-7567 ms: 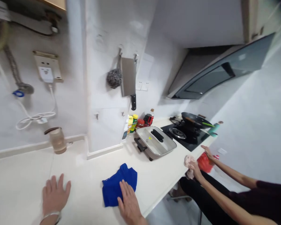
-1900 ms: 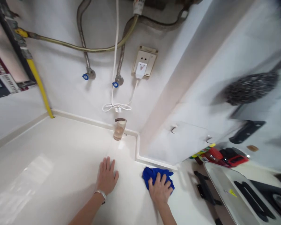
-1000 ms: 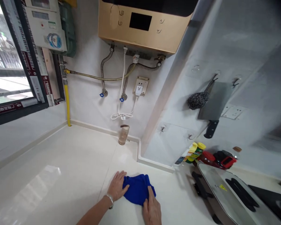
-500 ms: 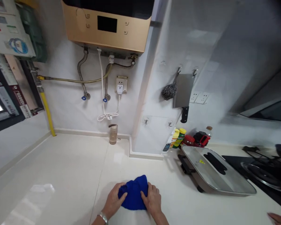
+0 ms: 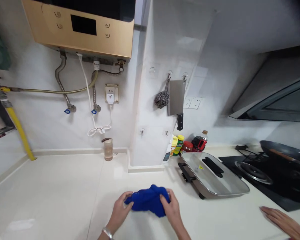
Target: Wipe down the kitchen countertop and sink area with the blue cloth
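Note:
A crumpled blue cloth [image 5: 148,200] is stretched between my two hands, just above the white countertop [image 5: 65,196]. My left hand [image 5: 120,207] pinches its left end between thumb and fingers. On the other side, my right hand [image 5: 172,207] grips the right end, thumb in front and fingers behind. A shiny metal bracelet circles my left wrist. The fingertips behind the cloth are partly hidden.
An electric pan with a glass lid [image 5: 215,176] stands to the right, beside a black stove [image 5: 255,176] with a wok [image 5: 282,151]. Another person's hand [image 5: 285,221] rests at the lower right. A bottle [image 5: 108,149] stands by the wall; a cleaver [image 5: 176,98] hangs above.
Both hands have lifted the blue cloth and drawn it out sideways; earlier it lay bunched on the counter. The view has turned right, showing more of the stove and the other person's hand.

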A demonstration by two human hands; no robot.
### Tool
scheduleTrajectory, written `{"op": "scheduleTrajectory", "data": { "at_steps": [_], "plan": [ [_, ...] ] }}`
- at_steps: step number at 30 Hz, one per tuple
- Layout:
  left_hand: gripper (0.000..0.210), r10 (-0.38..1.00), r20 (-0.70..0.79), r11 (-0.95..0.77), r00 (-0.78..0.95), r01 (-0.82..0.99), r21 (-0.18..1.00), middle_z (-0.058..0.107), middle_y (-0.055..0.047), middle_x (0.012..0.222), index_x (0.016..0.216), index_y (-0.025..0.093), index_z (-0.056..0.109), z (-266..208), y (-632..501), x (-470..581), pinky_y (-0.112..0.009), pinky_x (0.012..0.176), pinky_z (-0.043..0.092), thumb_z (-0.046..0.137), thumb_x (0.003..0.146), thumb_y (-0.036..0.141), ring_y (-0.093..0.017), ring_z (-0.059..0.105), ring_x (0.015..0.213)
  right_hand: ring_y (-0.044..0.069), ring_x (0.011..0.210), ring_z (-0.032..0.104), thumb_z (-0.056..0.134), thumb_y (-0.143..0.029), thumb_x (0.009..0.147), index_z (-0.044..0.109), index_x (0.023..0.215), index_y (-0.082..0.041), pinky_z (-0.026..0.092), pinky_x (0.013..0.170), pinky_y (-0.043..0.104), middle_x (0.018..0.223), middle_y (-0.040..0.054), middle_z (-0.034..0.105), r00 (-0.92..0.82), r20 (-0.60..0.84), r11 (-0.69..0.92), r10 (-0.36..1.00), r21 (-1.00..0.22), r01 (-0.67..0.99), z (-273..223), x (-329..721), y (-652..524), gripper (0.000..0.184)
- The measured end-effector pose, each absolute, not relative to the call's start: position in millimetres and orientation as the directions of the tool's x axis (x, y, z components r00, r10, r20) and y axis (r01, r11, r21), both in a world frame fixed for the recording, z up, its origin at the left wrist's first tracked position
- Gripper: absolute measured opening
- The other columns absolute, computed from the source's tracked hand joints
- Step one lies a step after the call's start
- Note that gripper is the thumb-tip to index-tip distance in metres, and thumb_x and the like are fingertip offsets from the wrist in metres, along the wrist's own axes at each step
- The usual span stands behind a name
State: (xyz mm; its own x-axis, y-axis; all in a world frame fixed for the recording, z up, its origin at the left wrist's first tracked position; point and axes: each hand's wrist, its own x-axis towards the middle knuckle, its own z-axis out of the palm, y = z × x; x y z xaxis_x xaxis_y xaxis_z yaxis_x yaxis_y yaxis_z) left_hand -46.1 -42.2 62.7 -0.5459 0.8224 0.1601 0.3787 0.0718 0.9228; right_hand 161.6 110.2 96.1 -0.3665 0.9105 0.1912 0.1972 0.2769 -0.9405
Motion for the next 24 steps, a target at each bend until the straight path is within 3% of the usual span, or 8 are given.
{"op": "scheduleTrajectory", "data": {
  "at_steps": [4,7,9,13,15,17,21,24],
  "plan": [
    [0.043,0.781,0.278,0.083,-0.559,0.535,0.841,0.067,-0.010,0.130,0.126,0.022,0.059,62,-20,-59,-0.044,0.109,0.049,0.049,0.088,0.038,-0.022,0.063,0.120,0.019,0.073,0.064,0.056,-0.048,0.083,0.057,0.105,-0.022,0.051,0.068,0.030,0.083,0.0016,0.069,-0.242,0.412,0.476,0.879,-0.797,0.373,150,167,136,0.034],
    [0.046,0.744,0.366,0.183,-0.559,0.697,0.694,0.065,-0.014,0.132,0.128,0.016,0.059,39,-17,-87,-0.051,0.112,0.046,0.041,0.090,0.034,-0.026,0.060,0.126,0.020,0.080,0.066,0.050,-0.033,0.086,0.057,0.111,-0.022,0.052,0.073,0.031,0.092,0.0055,0.070,-0.405,0.545,0.679,0.734,-0.593,0.433,143,169,130,0.029],
    [0.046,0.725,0.408,0.287,-0.555,0.782,0.554,0.063,-0.017,0.135,0.125,0.013,0.062,18,-22,-107,-0.058,0.115,0.040,0.040,0.089,0.032,-0.031,0.054,0.133,0.022,0.088,0.067,0.047,-0.020,0.081,0.058,0.115,-0.020,0.053,0.078,0.032,0.097,0.0084,0.070,-0.581,0.492,0.759,0.649,-0.468,0.452,113,171,114,0.035],
    [0.046,0.746,0.431,0.387,-0.507,0.857,0.340,0.055,-0.017,0.145,0.127,0.015,0.063,-12,-35,-125,-0.061,0.115,0.038,0.041,0.092,0.034,-0.035,0.047,0.139,0.026,0.104,0.066,0.051,-0.005,0.066,0.059,0.123,-0.021,0.054,0.087,0.034,0.115,0.0104,0.071,-0.778,0.077,0.747,0.623,-0.352,0.564,31,179,72,0.059],
    [0.046,0.754,0.439,0.402,-0.489,0.872,0.280,0.053,-0.015,0.148,0.130,0.016,0.062,-17,-37,-125,-0.059,0.115,0.038,0.040,0.093,0.034,-0.033,0.045,0.141,0.029,0.120,0.060,0.053,-0.005,0.065,0.058,0.129,-0.021,0.051,0.099,0.037,0.137,0.0114,0.061,-0.780,0.010,0.729,0.626,-0.361,0.581,7,184,57,0.066],
    [0.046,0.756,0.446,0.416,-0.479,0.878,0.238,0.054,-0.015,0.147,0.130,0.015,0.062,-18,-37,-124,-0.058,0.116,0.038,0.039,0.094,0.033,-0.033,0.045,0.141,0.029,0.125,0.057,0.054,-0.006,0.066,0.058,0.131,-0.022,0.047,0.106,0.038,0.142,0.0103,0.057,-0.780,-0.007,0.702,0.625,-0.433,0.566,4,188,54,0.067],
    [0.046,0.759,0.469,0.407,-0.452,0.891,0.199,0.055,-0.015,0.146,0.130,0.016,0.061,-20,-35,-126,-0.056,0.115,0.039,0.038,0.095,0.034,-0.032,0.046,0.140,0.023,0.108,0.066,0.053,-0.014,0.070,0.064,0.120,-0.022,0.050,0.098,0.033,0.118,0.0061,0.072,-0.763,0.013,0.577,0.647,-0.663,0.478,45,188,87,0.052],
    [0.046,0.750,0.487,0.401,-0.447,0.893,0.202,0.055,-0.014,0.146,0.130,0.018,0.061,-26,-34,-129,-0.055,0.114,0.040,0.039,0.095,0.036,-0.031,0.046,0.140,0.022,0.094,0.068,0.055,-0.028,0.077,0.064,0.117,-0.024,0.053,0.090,0.034,0.106,0.0035,0.074,-0.680,0.081,0.481,0.728,-0.768,0.423,77,189,131,0.041]
  ]
}}
